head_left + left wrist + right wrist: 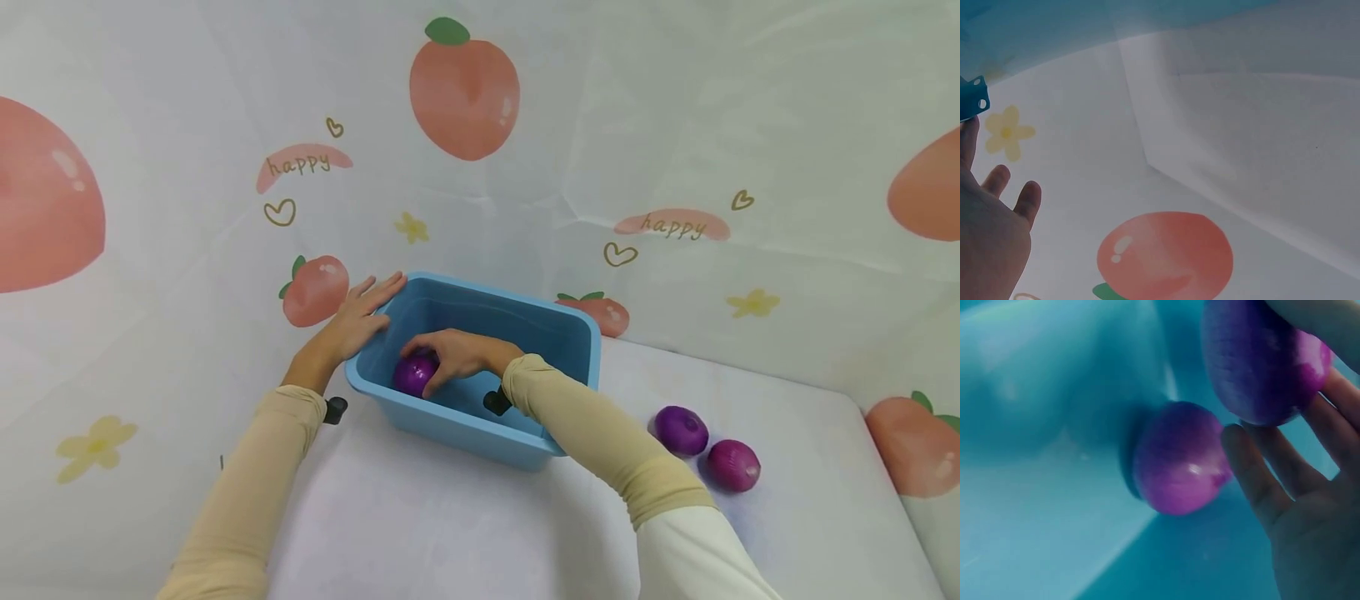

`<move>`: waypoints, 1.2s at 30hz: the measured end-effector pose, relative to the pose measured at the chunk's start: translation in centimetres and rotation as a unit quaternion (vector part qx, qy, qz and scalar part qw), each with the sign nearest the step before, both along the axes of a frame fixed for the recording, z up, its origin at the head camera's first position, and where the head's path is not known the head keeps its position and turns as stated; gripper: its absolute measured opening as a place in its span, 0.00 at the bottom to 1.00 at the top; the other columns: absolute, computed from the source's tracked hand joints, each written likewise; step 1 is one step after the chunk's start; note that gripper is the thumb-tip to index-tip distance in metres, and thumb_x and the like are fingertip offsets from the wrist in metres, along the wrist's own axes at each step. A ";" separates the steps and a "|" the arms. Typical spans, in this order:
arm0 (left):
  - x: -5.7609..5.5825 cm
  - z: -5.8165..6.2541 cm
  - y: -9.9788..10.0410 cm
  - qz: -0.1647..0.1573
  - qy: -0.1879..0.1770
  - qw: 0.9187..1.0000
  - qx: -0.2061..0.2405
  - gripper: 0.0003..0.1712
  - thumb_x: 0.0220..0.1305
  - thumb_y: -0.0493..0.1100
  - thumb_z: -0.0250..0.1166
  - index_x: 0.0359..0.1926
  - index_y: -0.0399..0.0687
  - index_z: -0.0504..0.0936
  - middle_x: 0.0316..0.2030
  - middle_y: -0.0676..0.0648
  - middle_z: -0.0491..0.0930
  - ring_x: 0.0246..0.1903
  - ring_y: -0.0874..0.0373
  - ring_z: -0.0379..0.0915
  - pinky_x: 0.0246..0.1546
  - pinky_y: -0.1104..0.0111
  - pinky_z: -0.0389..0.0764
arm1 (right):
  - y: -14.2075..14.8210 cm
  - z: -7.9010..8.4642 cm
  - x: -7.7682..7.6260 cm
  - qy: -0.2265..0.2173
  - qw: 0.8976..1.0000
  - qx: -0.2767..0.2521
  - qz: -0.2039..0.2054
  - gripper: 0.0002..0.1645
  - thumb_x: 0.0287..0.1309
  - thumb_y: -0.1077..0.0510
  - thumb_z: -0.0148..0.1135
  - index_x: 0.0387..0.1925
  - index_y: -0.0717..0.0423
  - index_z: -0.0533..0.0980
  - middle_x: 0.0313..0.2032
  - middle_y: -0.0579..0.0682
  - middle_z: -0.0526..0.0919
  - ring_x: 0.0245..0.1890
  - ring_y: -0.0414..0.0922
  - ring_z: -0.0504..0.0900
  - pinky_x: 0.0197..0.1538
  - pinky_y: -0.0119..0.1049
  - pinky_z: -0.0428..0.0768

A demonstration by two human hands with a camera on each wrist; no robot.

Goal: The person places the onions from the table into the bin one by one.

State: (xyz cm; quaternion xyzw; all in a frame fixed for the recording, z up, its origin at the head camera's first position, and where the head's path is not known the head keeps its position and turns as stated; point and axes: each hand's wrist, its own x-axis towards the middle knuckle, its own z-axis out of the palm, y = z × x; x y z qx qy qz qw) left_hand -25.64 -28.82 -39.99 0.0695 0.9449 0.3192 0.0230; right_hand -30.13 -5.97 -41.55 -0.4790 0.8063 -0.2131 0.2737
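Observation:
A light blue plastic bin (465, 446) stands on the table against the back wall. My left hand (362, 321) rests on its left rim, fingers fairly straight. In the left wrist view, part of that hand (991, 237) shows at the left edge. Reaching into the bin, my right hand (459, 354) grips a purple onion (414, 375) near the left end. The right wrist view shows the held onion (1260, 362) between thumb and fingers. A second purple onion (1182, 459) lies beside it against the bin wall; the head view does not clearly show it.
Two more purple onions, a darker one (681, 431) and a pinker one (733, 466), lie close together on the white-covered table (450, 533), right of the bin. A white sheet (525, 217) printed with peaches, flowers and "happy" hangs behind and at the sides.

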 end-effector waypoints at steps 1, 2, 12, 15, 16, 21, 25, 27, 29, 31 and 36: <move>0.0 0.0 0.0 0.000 0.001 1.000 0.002 0.43 0.65 0.46 0.48 0.80 0.75 0.51 0.82 0.61 0.47 0.83 0.43 0.29 0.71 0.25 0.45 | -0.2 -0.2 0.2 0.004 1.000 0.003 0.007 0.44 0.55 0.47 0.76 0.72 0.43 0.68 0.68 0.49 0.74 0.67 0.48 0.73 0.69 0.43 0.77; 0.0 0.1 0.0 0.001 0.003 1.000 0.004 0.43 0.65 0.46 0.49 0.80 0.75 0.51 0.82 0.61 0.47 0.83 0.43 0.29 0.71 0.25 0.44 | -0.3 -0.3 0.3 0.007 1.000 0.006 0.011 0.44 0.56 0.48 0.75 0.72 0.43 0.68 0.68 0.49 0.75 0.67 0.48 0.73 0.70 0.43 0.77; 0.0 0.1 -0.1 0.000 0.002 1.000 0.004 0.43 0.64 0.45 0.49 0.80 0.74 0.52 0.82 0.62 0.47 0.83 0.43 0.29 0.72 0.25 0.44 | -0.7 -0.8 0.9 0.010 1.000 0.014 0.016 0.42 0.57 0.51 0.74 0.72 0.44 0.68 0.69 0.50 0.75 0.67 0.48 0.74 0.71 0.44 0.75; 0.1 0.1 -0.1 0.000 0.003 1.000 0.003 0.43 0.64 0.45 0.48 0.80 0.74 0.52 0.82 0.61 0.47 0.83 0.43 0.29 0.72 0.25 0.43 | -0.7 -0.8 0.9 0.003 1.000 0.008 0.024 0.43 0.56 0.52 0.75 0.72 0.47 0.68 0.69 0.52 0.75 0.67 0.48 0.75 0.72 0.44 0.75; 0.1 0.1 -0.1 0.000 0.003 1.000 0.003 0.43 0.64 0.45 0.49 0.80 0.74 0.52 0.82 0.61 0.47 0.83 0.43 0.29 0.72 0.25 0.43 | -0.7 -0.9 0.9 0.002 1.000 0.008 0.025 0.43 0.56 0.51 0.75 0.72 0.47 0.68 0.69 0.52 0.76 0.67 0.48 0.75 0.72 0.43 0.74; 0.1 0.2 0.0 -0.001 0.005 1.000 -0.005 0.44 0.64 0.45 0.49 0.80 0.72 0.52 0.82 0.60 0.47 0.83 0.41 0.29 0.71 0.25 0.42 | -0.6 -0.9 1.0 -0.008 1.000 0.016 0.023 0.44 0.56 0.50 0.74 0.73 0.47 0.68 0.69 0.54 0.75 0.69 0.52 0.73 0.75 0.47 0.70; 0.1 0.2 0.1 -0.002 0.005 1.000 -0.010 0.43 0.64 0.46 0.49 0.80 0.73 0.51 0.82 0.60 0.47 0.83 0.41 0.29 0.72 0.25 0.42 | -0.4 -0.9 1.1 -0.015 0.999 0.023 0.019 0.43 0.57 0.51 0.74 0.73 0.46 0.68 0.69 0.56 0.74 0.70 0.52 0.72 0.76 0.48 0.69; 0.1 0.2 0.2 -0.004 0.005 1.000 -0.009 0.43 0.64 0.46 0.49 0.80 0.73 0.51 0.82 0.60 0.47 0.83 0.41 0.29 0.71 0.25 0.43 | -0.3 -0.8 1.1 -0.018 0.999 0.028 0.016 0.44 0.57 0.49 0.74 0.73 0.46 0.68 0.69 0.55 0.74 0.70 0.51 0.73 0.75 0.47 0.70; 0.1 0.2 0.2 -0.006 0.006 1.000 -0.009 0.43 0.64 0.46 0.49 0.80 0.73 0.51 0.82 0.60 0.47 0.83 0.41 0.29 0.71 0.25 0.43 | -0.2 -0.5 0.9 -0.017 0.999 0.032 0.011 0.44 0.57 0.47 0.74 0.73 0.45 0.68 0.69 0.54 0.75 0.69 0.49 0.74 0.74 0.46 0.71; 0.1 0.3 0.2 -0.007 0.006 1.000 -0.012 0.43 0.65 0.46 0.49 0.80 0.73 0.51 0.82 0.60 0.47 0.83 0.41 0.29 0.71 0.25 0.43 | -0.1 -0.1 0.7 -0.017 0.999 0.031 0.001 0.45 0.56 0.45 0.74 0.73 0.44 0.68 0.69 0.53 0.75 0.70 0.49 0.74 0.74 0.45 0.72; 0.2 0.4 0.1 -0.005 0.002 1.000 -0.028 0.42 0.67 0.47 0.48 0.80 0.74 0.50 0.82 0.60 0.46 0.83 0.41 0.29 0.71 0.24 0.42 | 0.6 1.8 0.2 -0.027 0.999 0.016 -0.025 0.46 0.56 0.39 0.72 0.74 0.43 0.67 0.73 0.50 0.69 0.74 0.50 0.68 0.76 0.49 0.69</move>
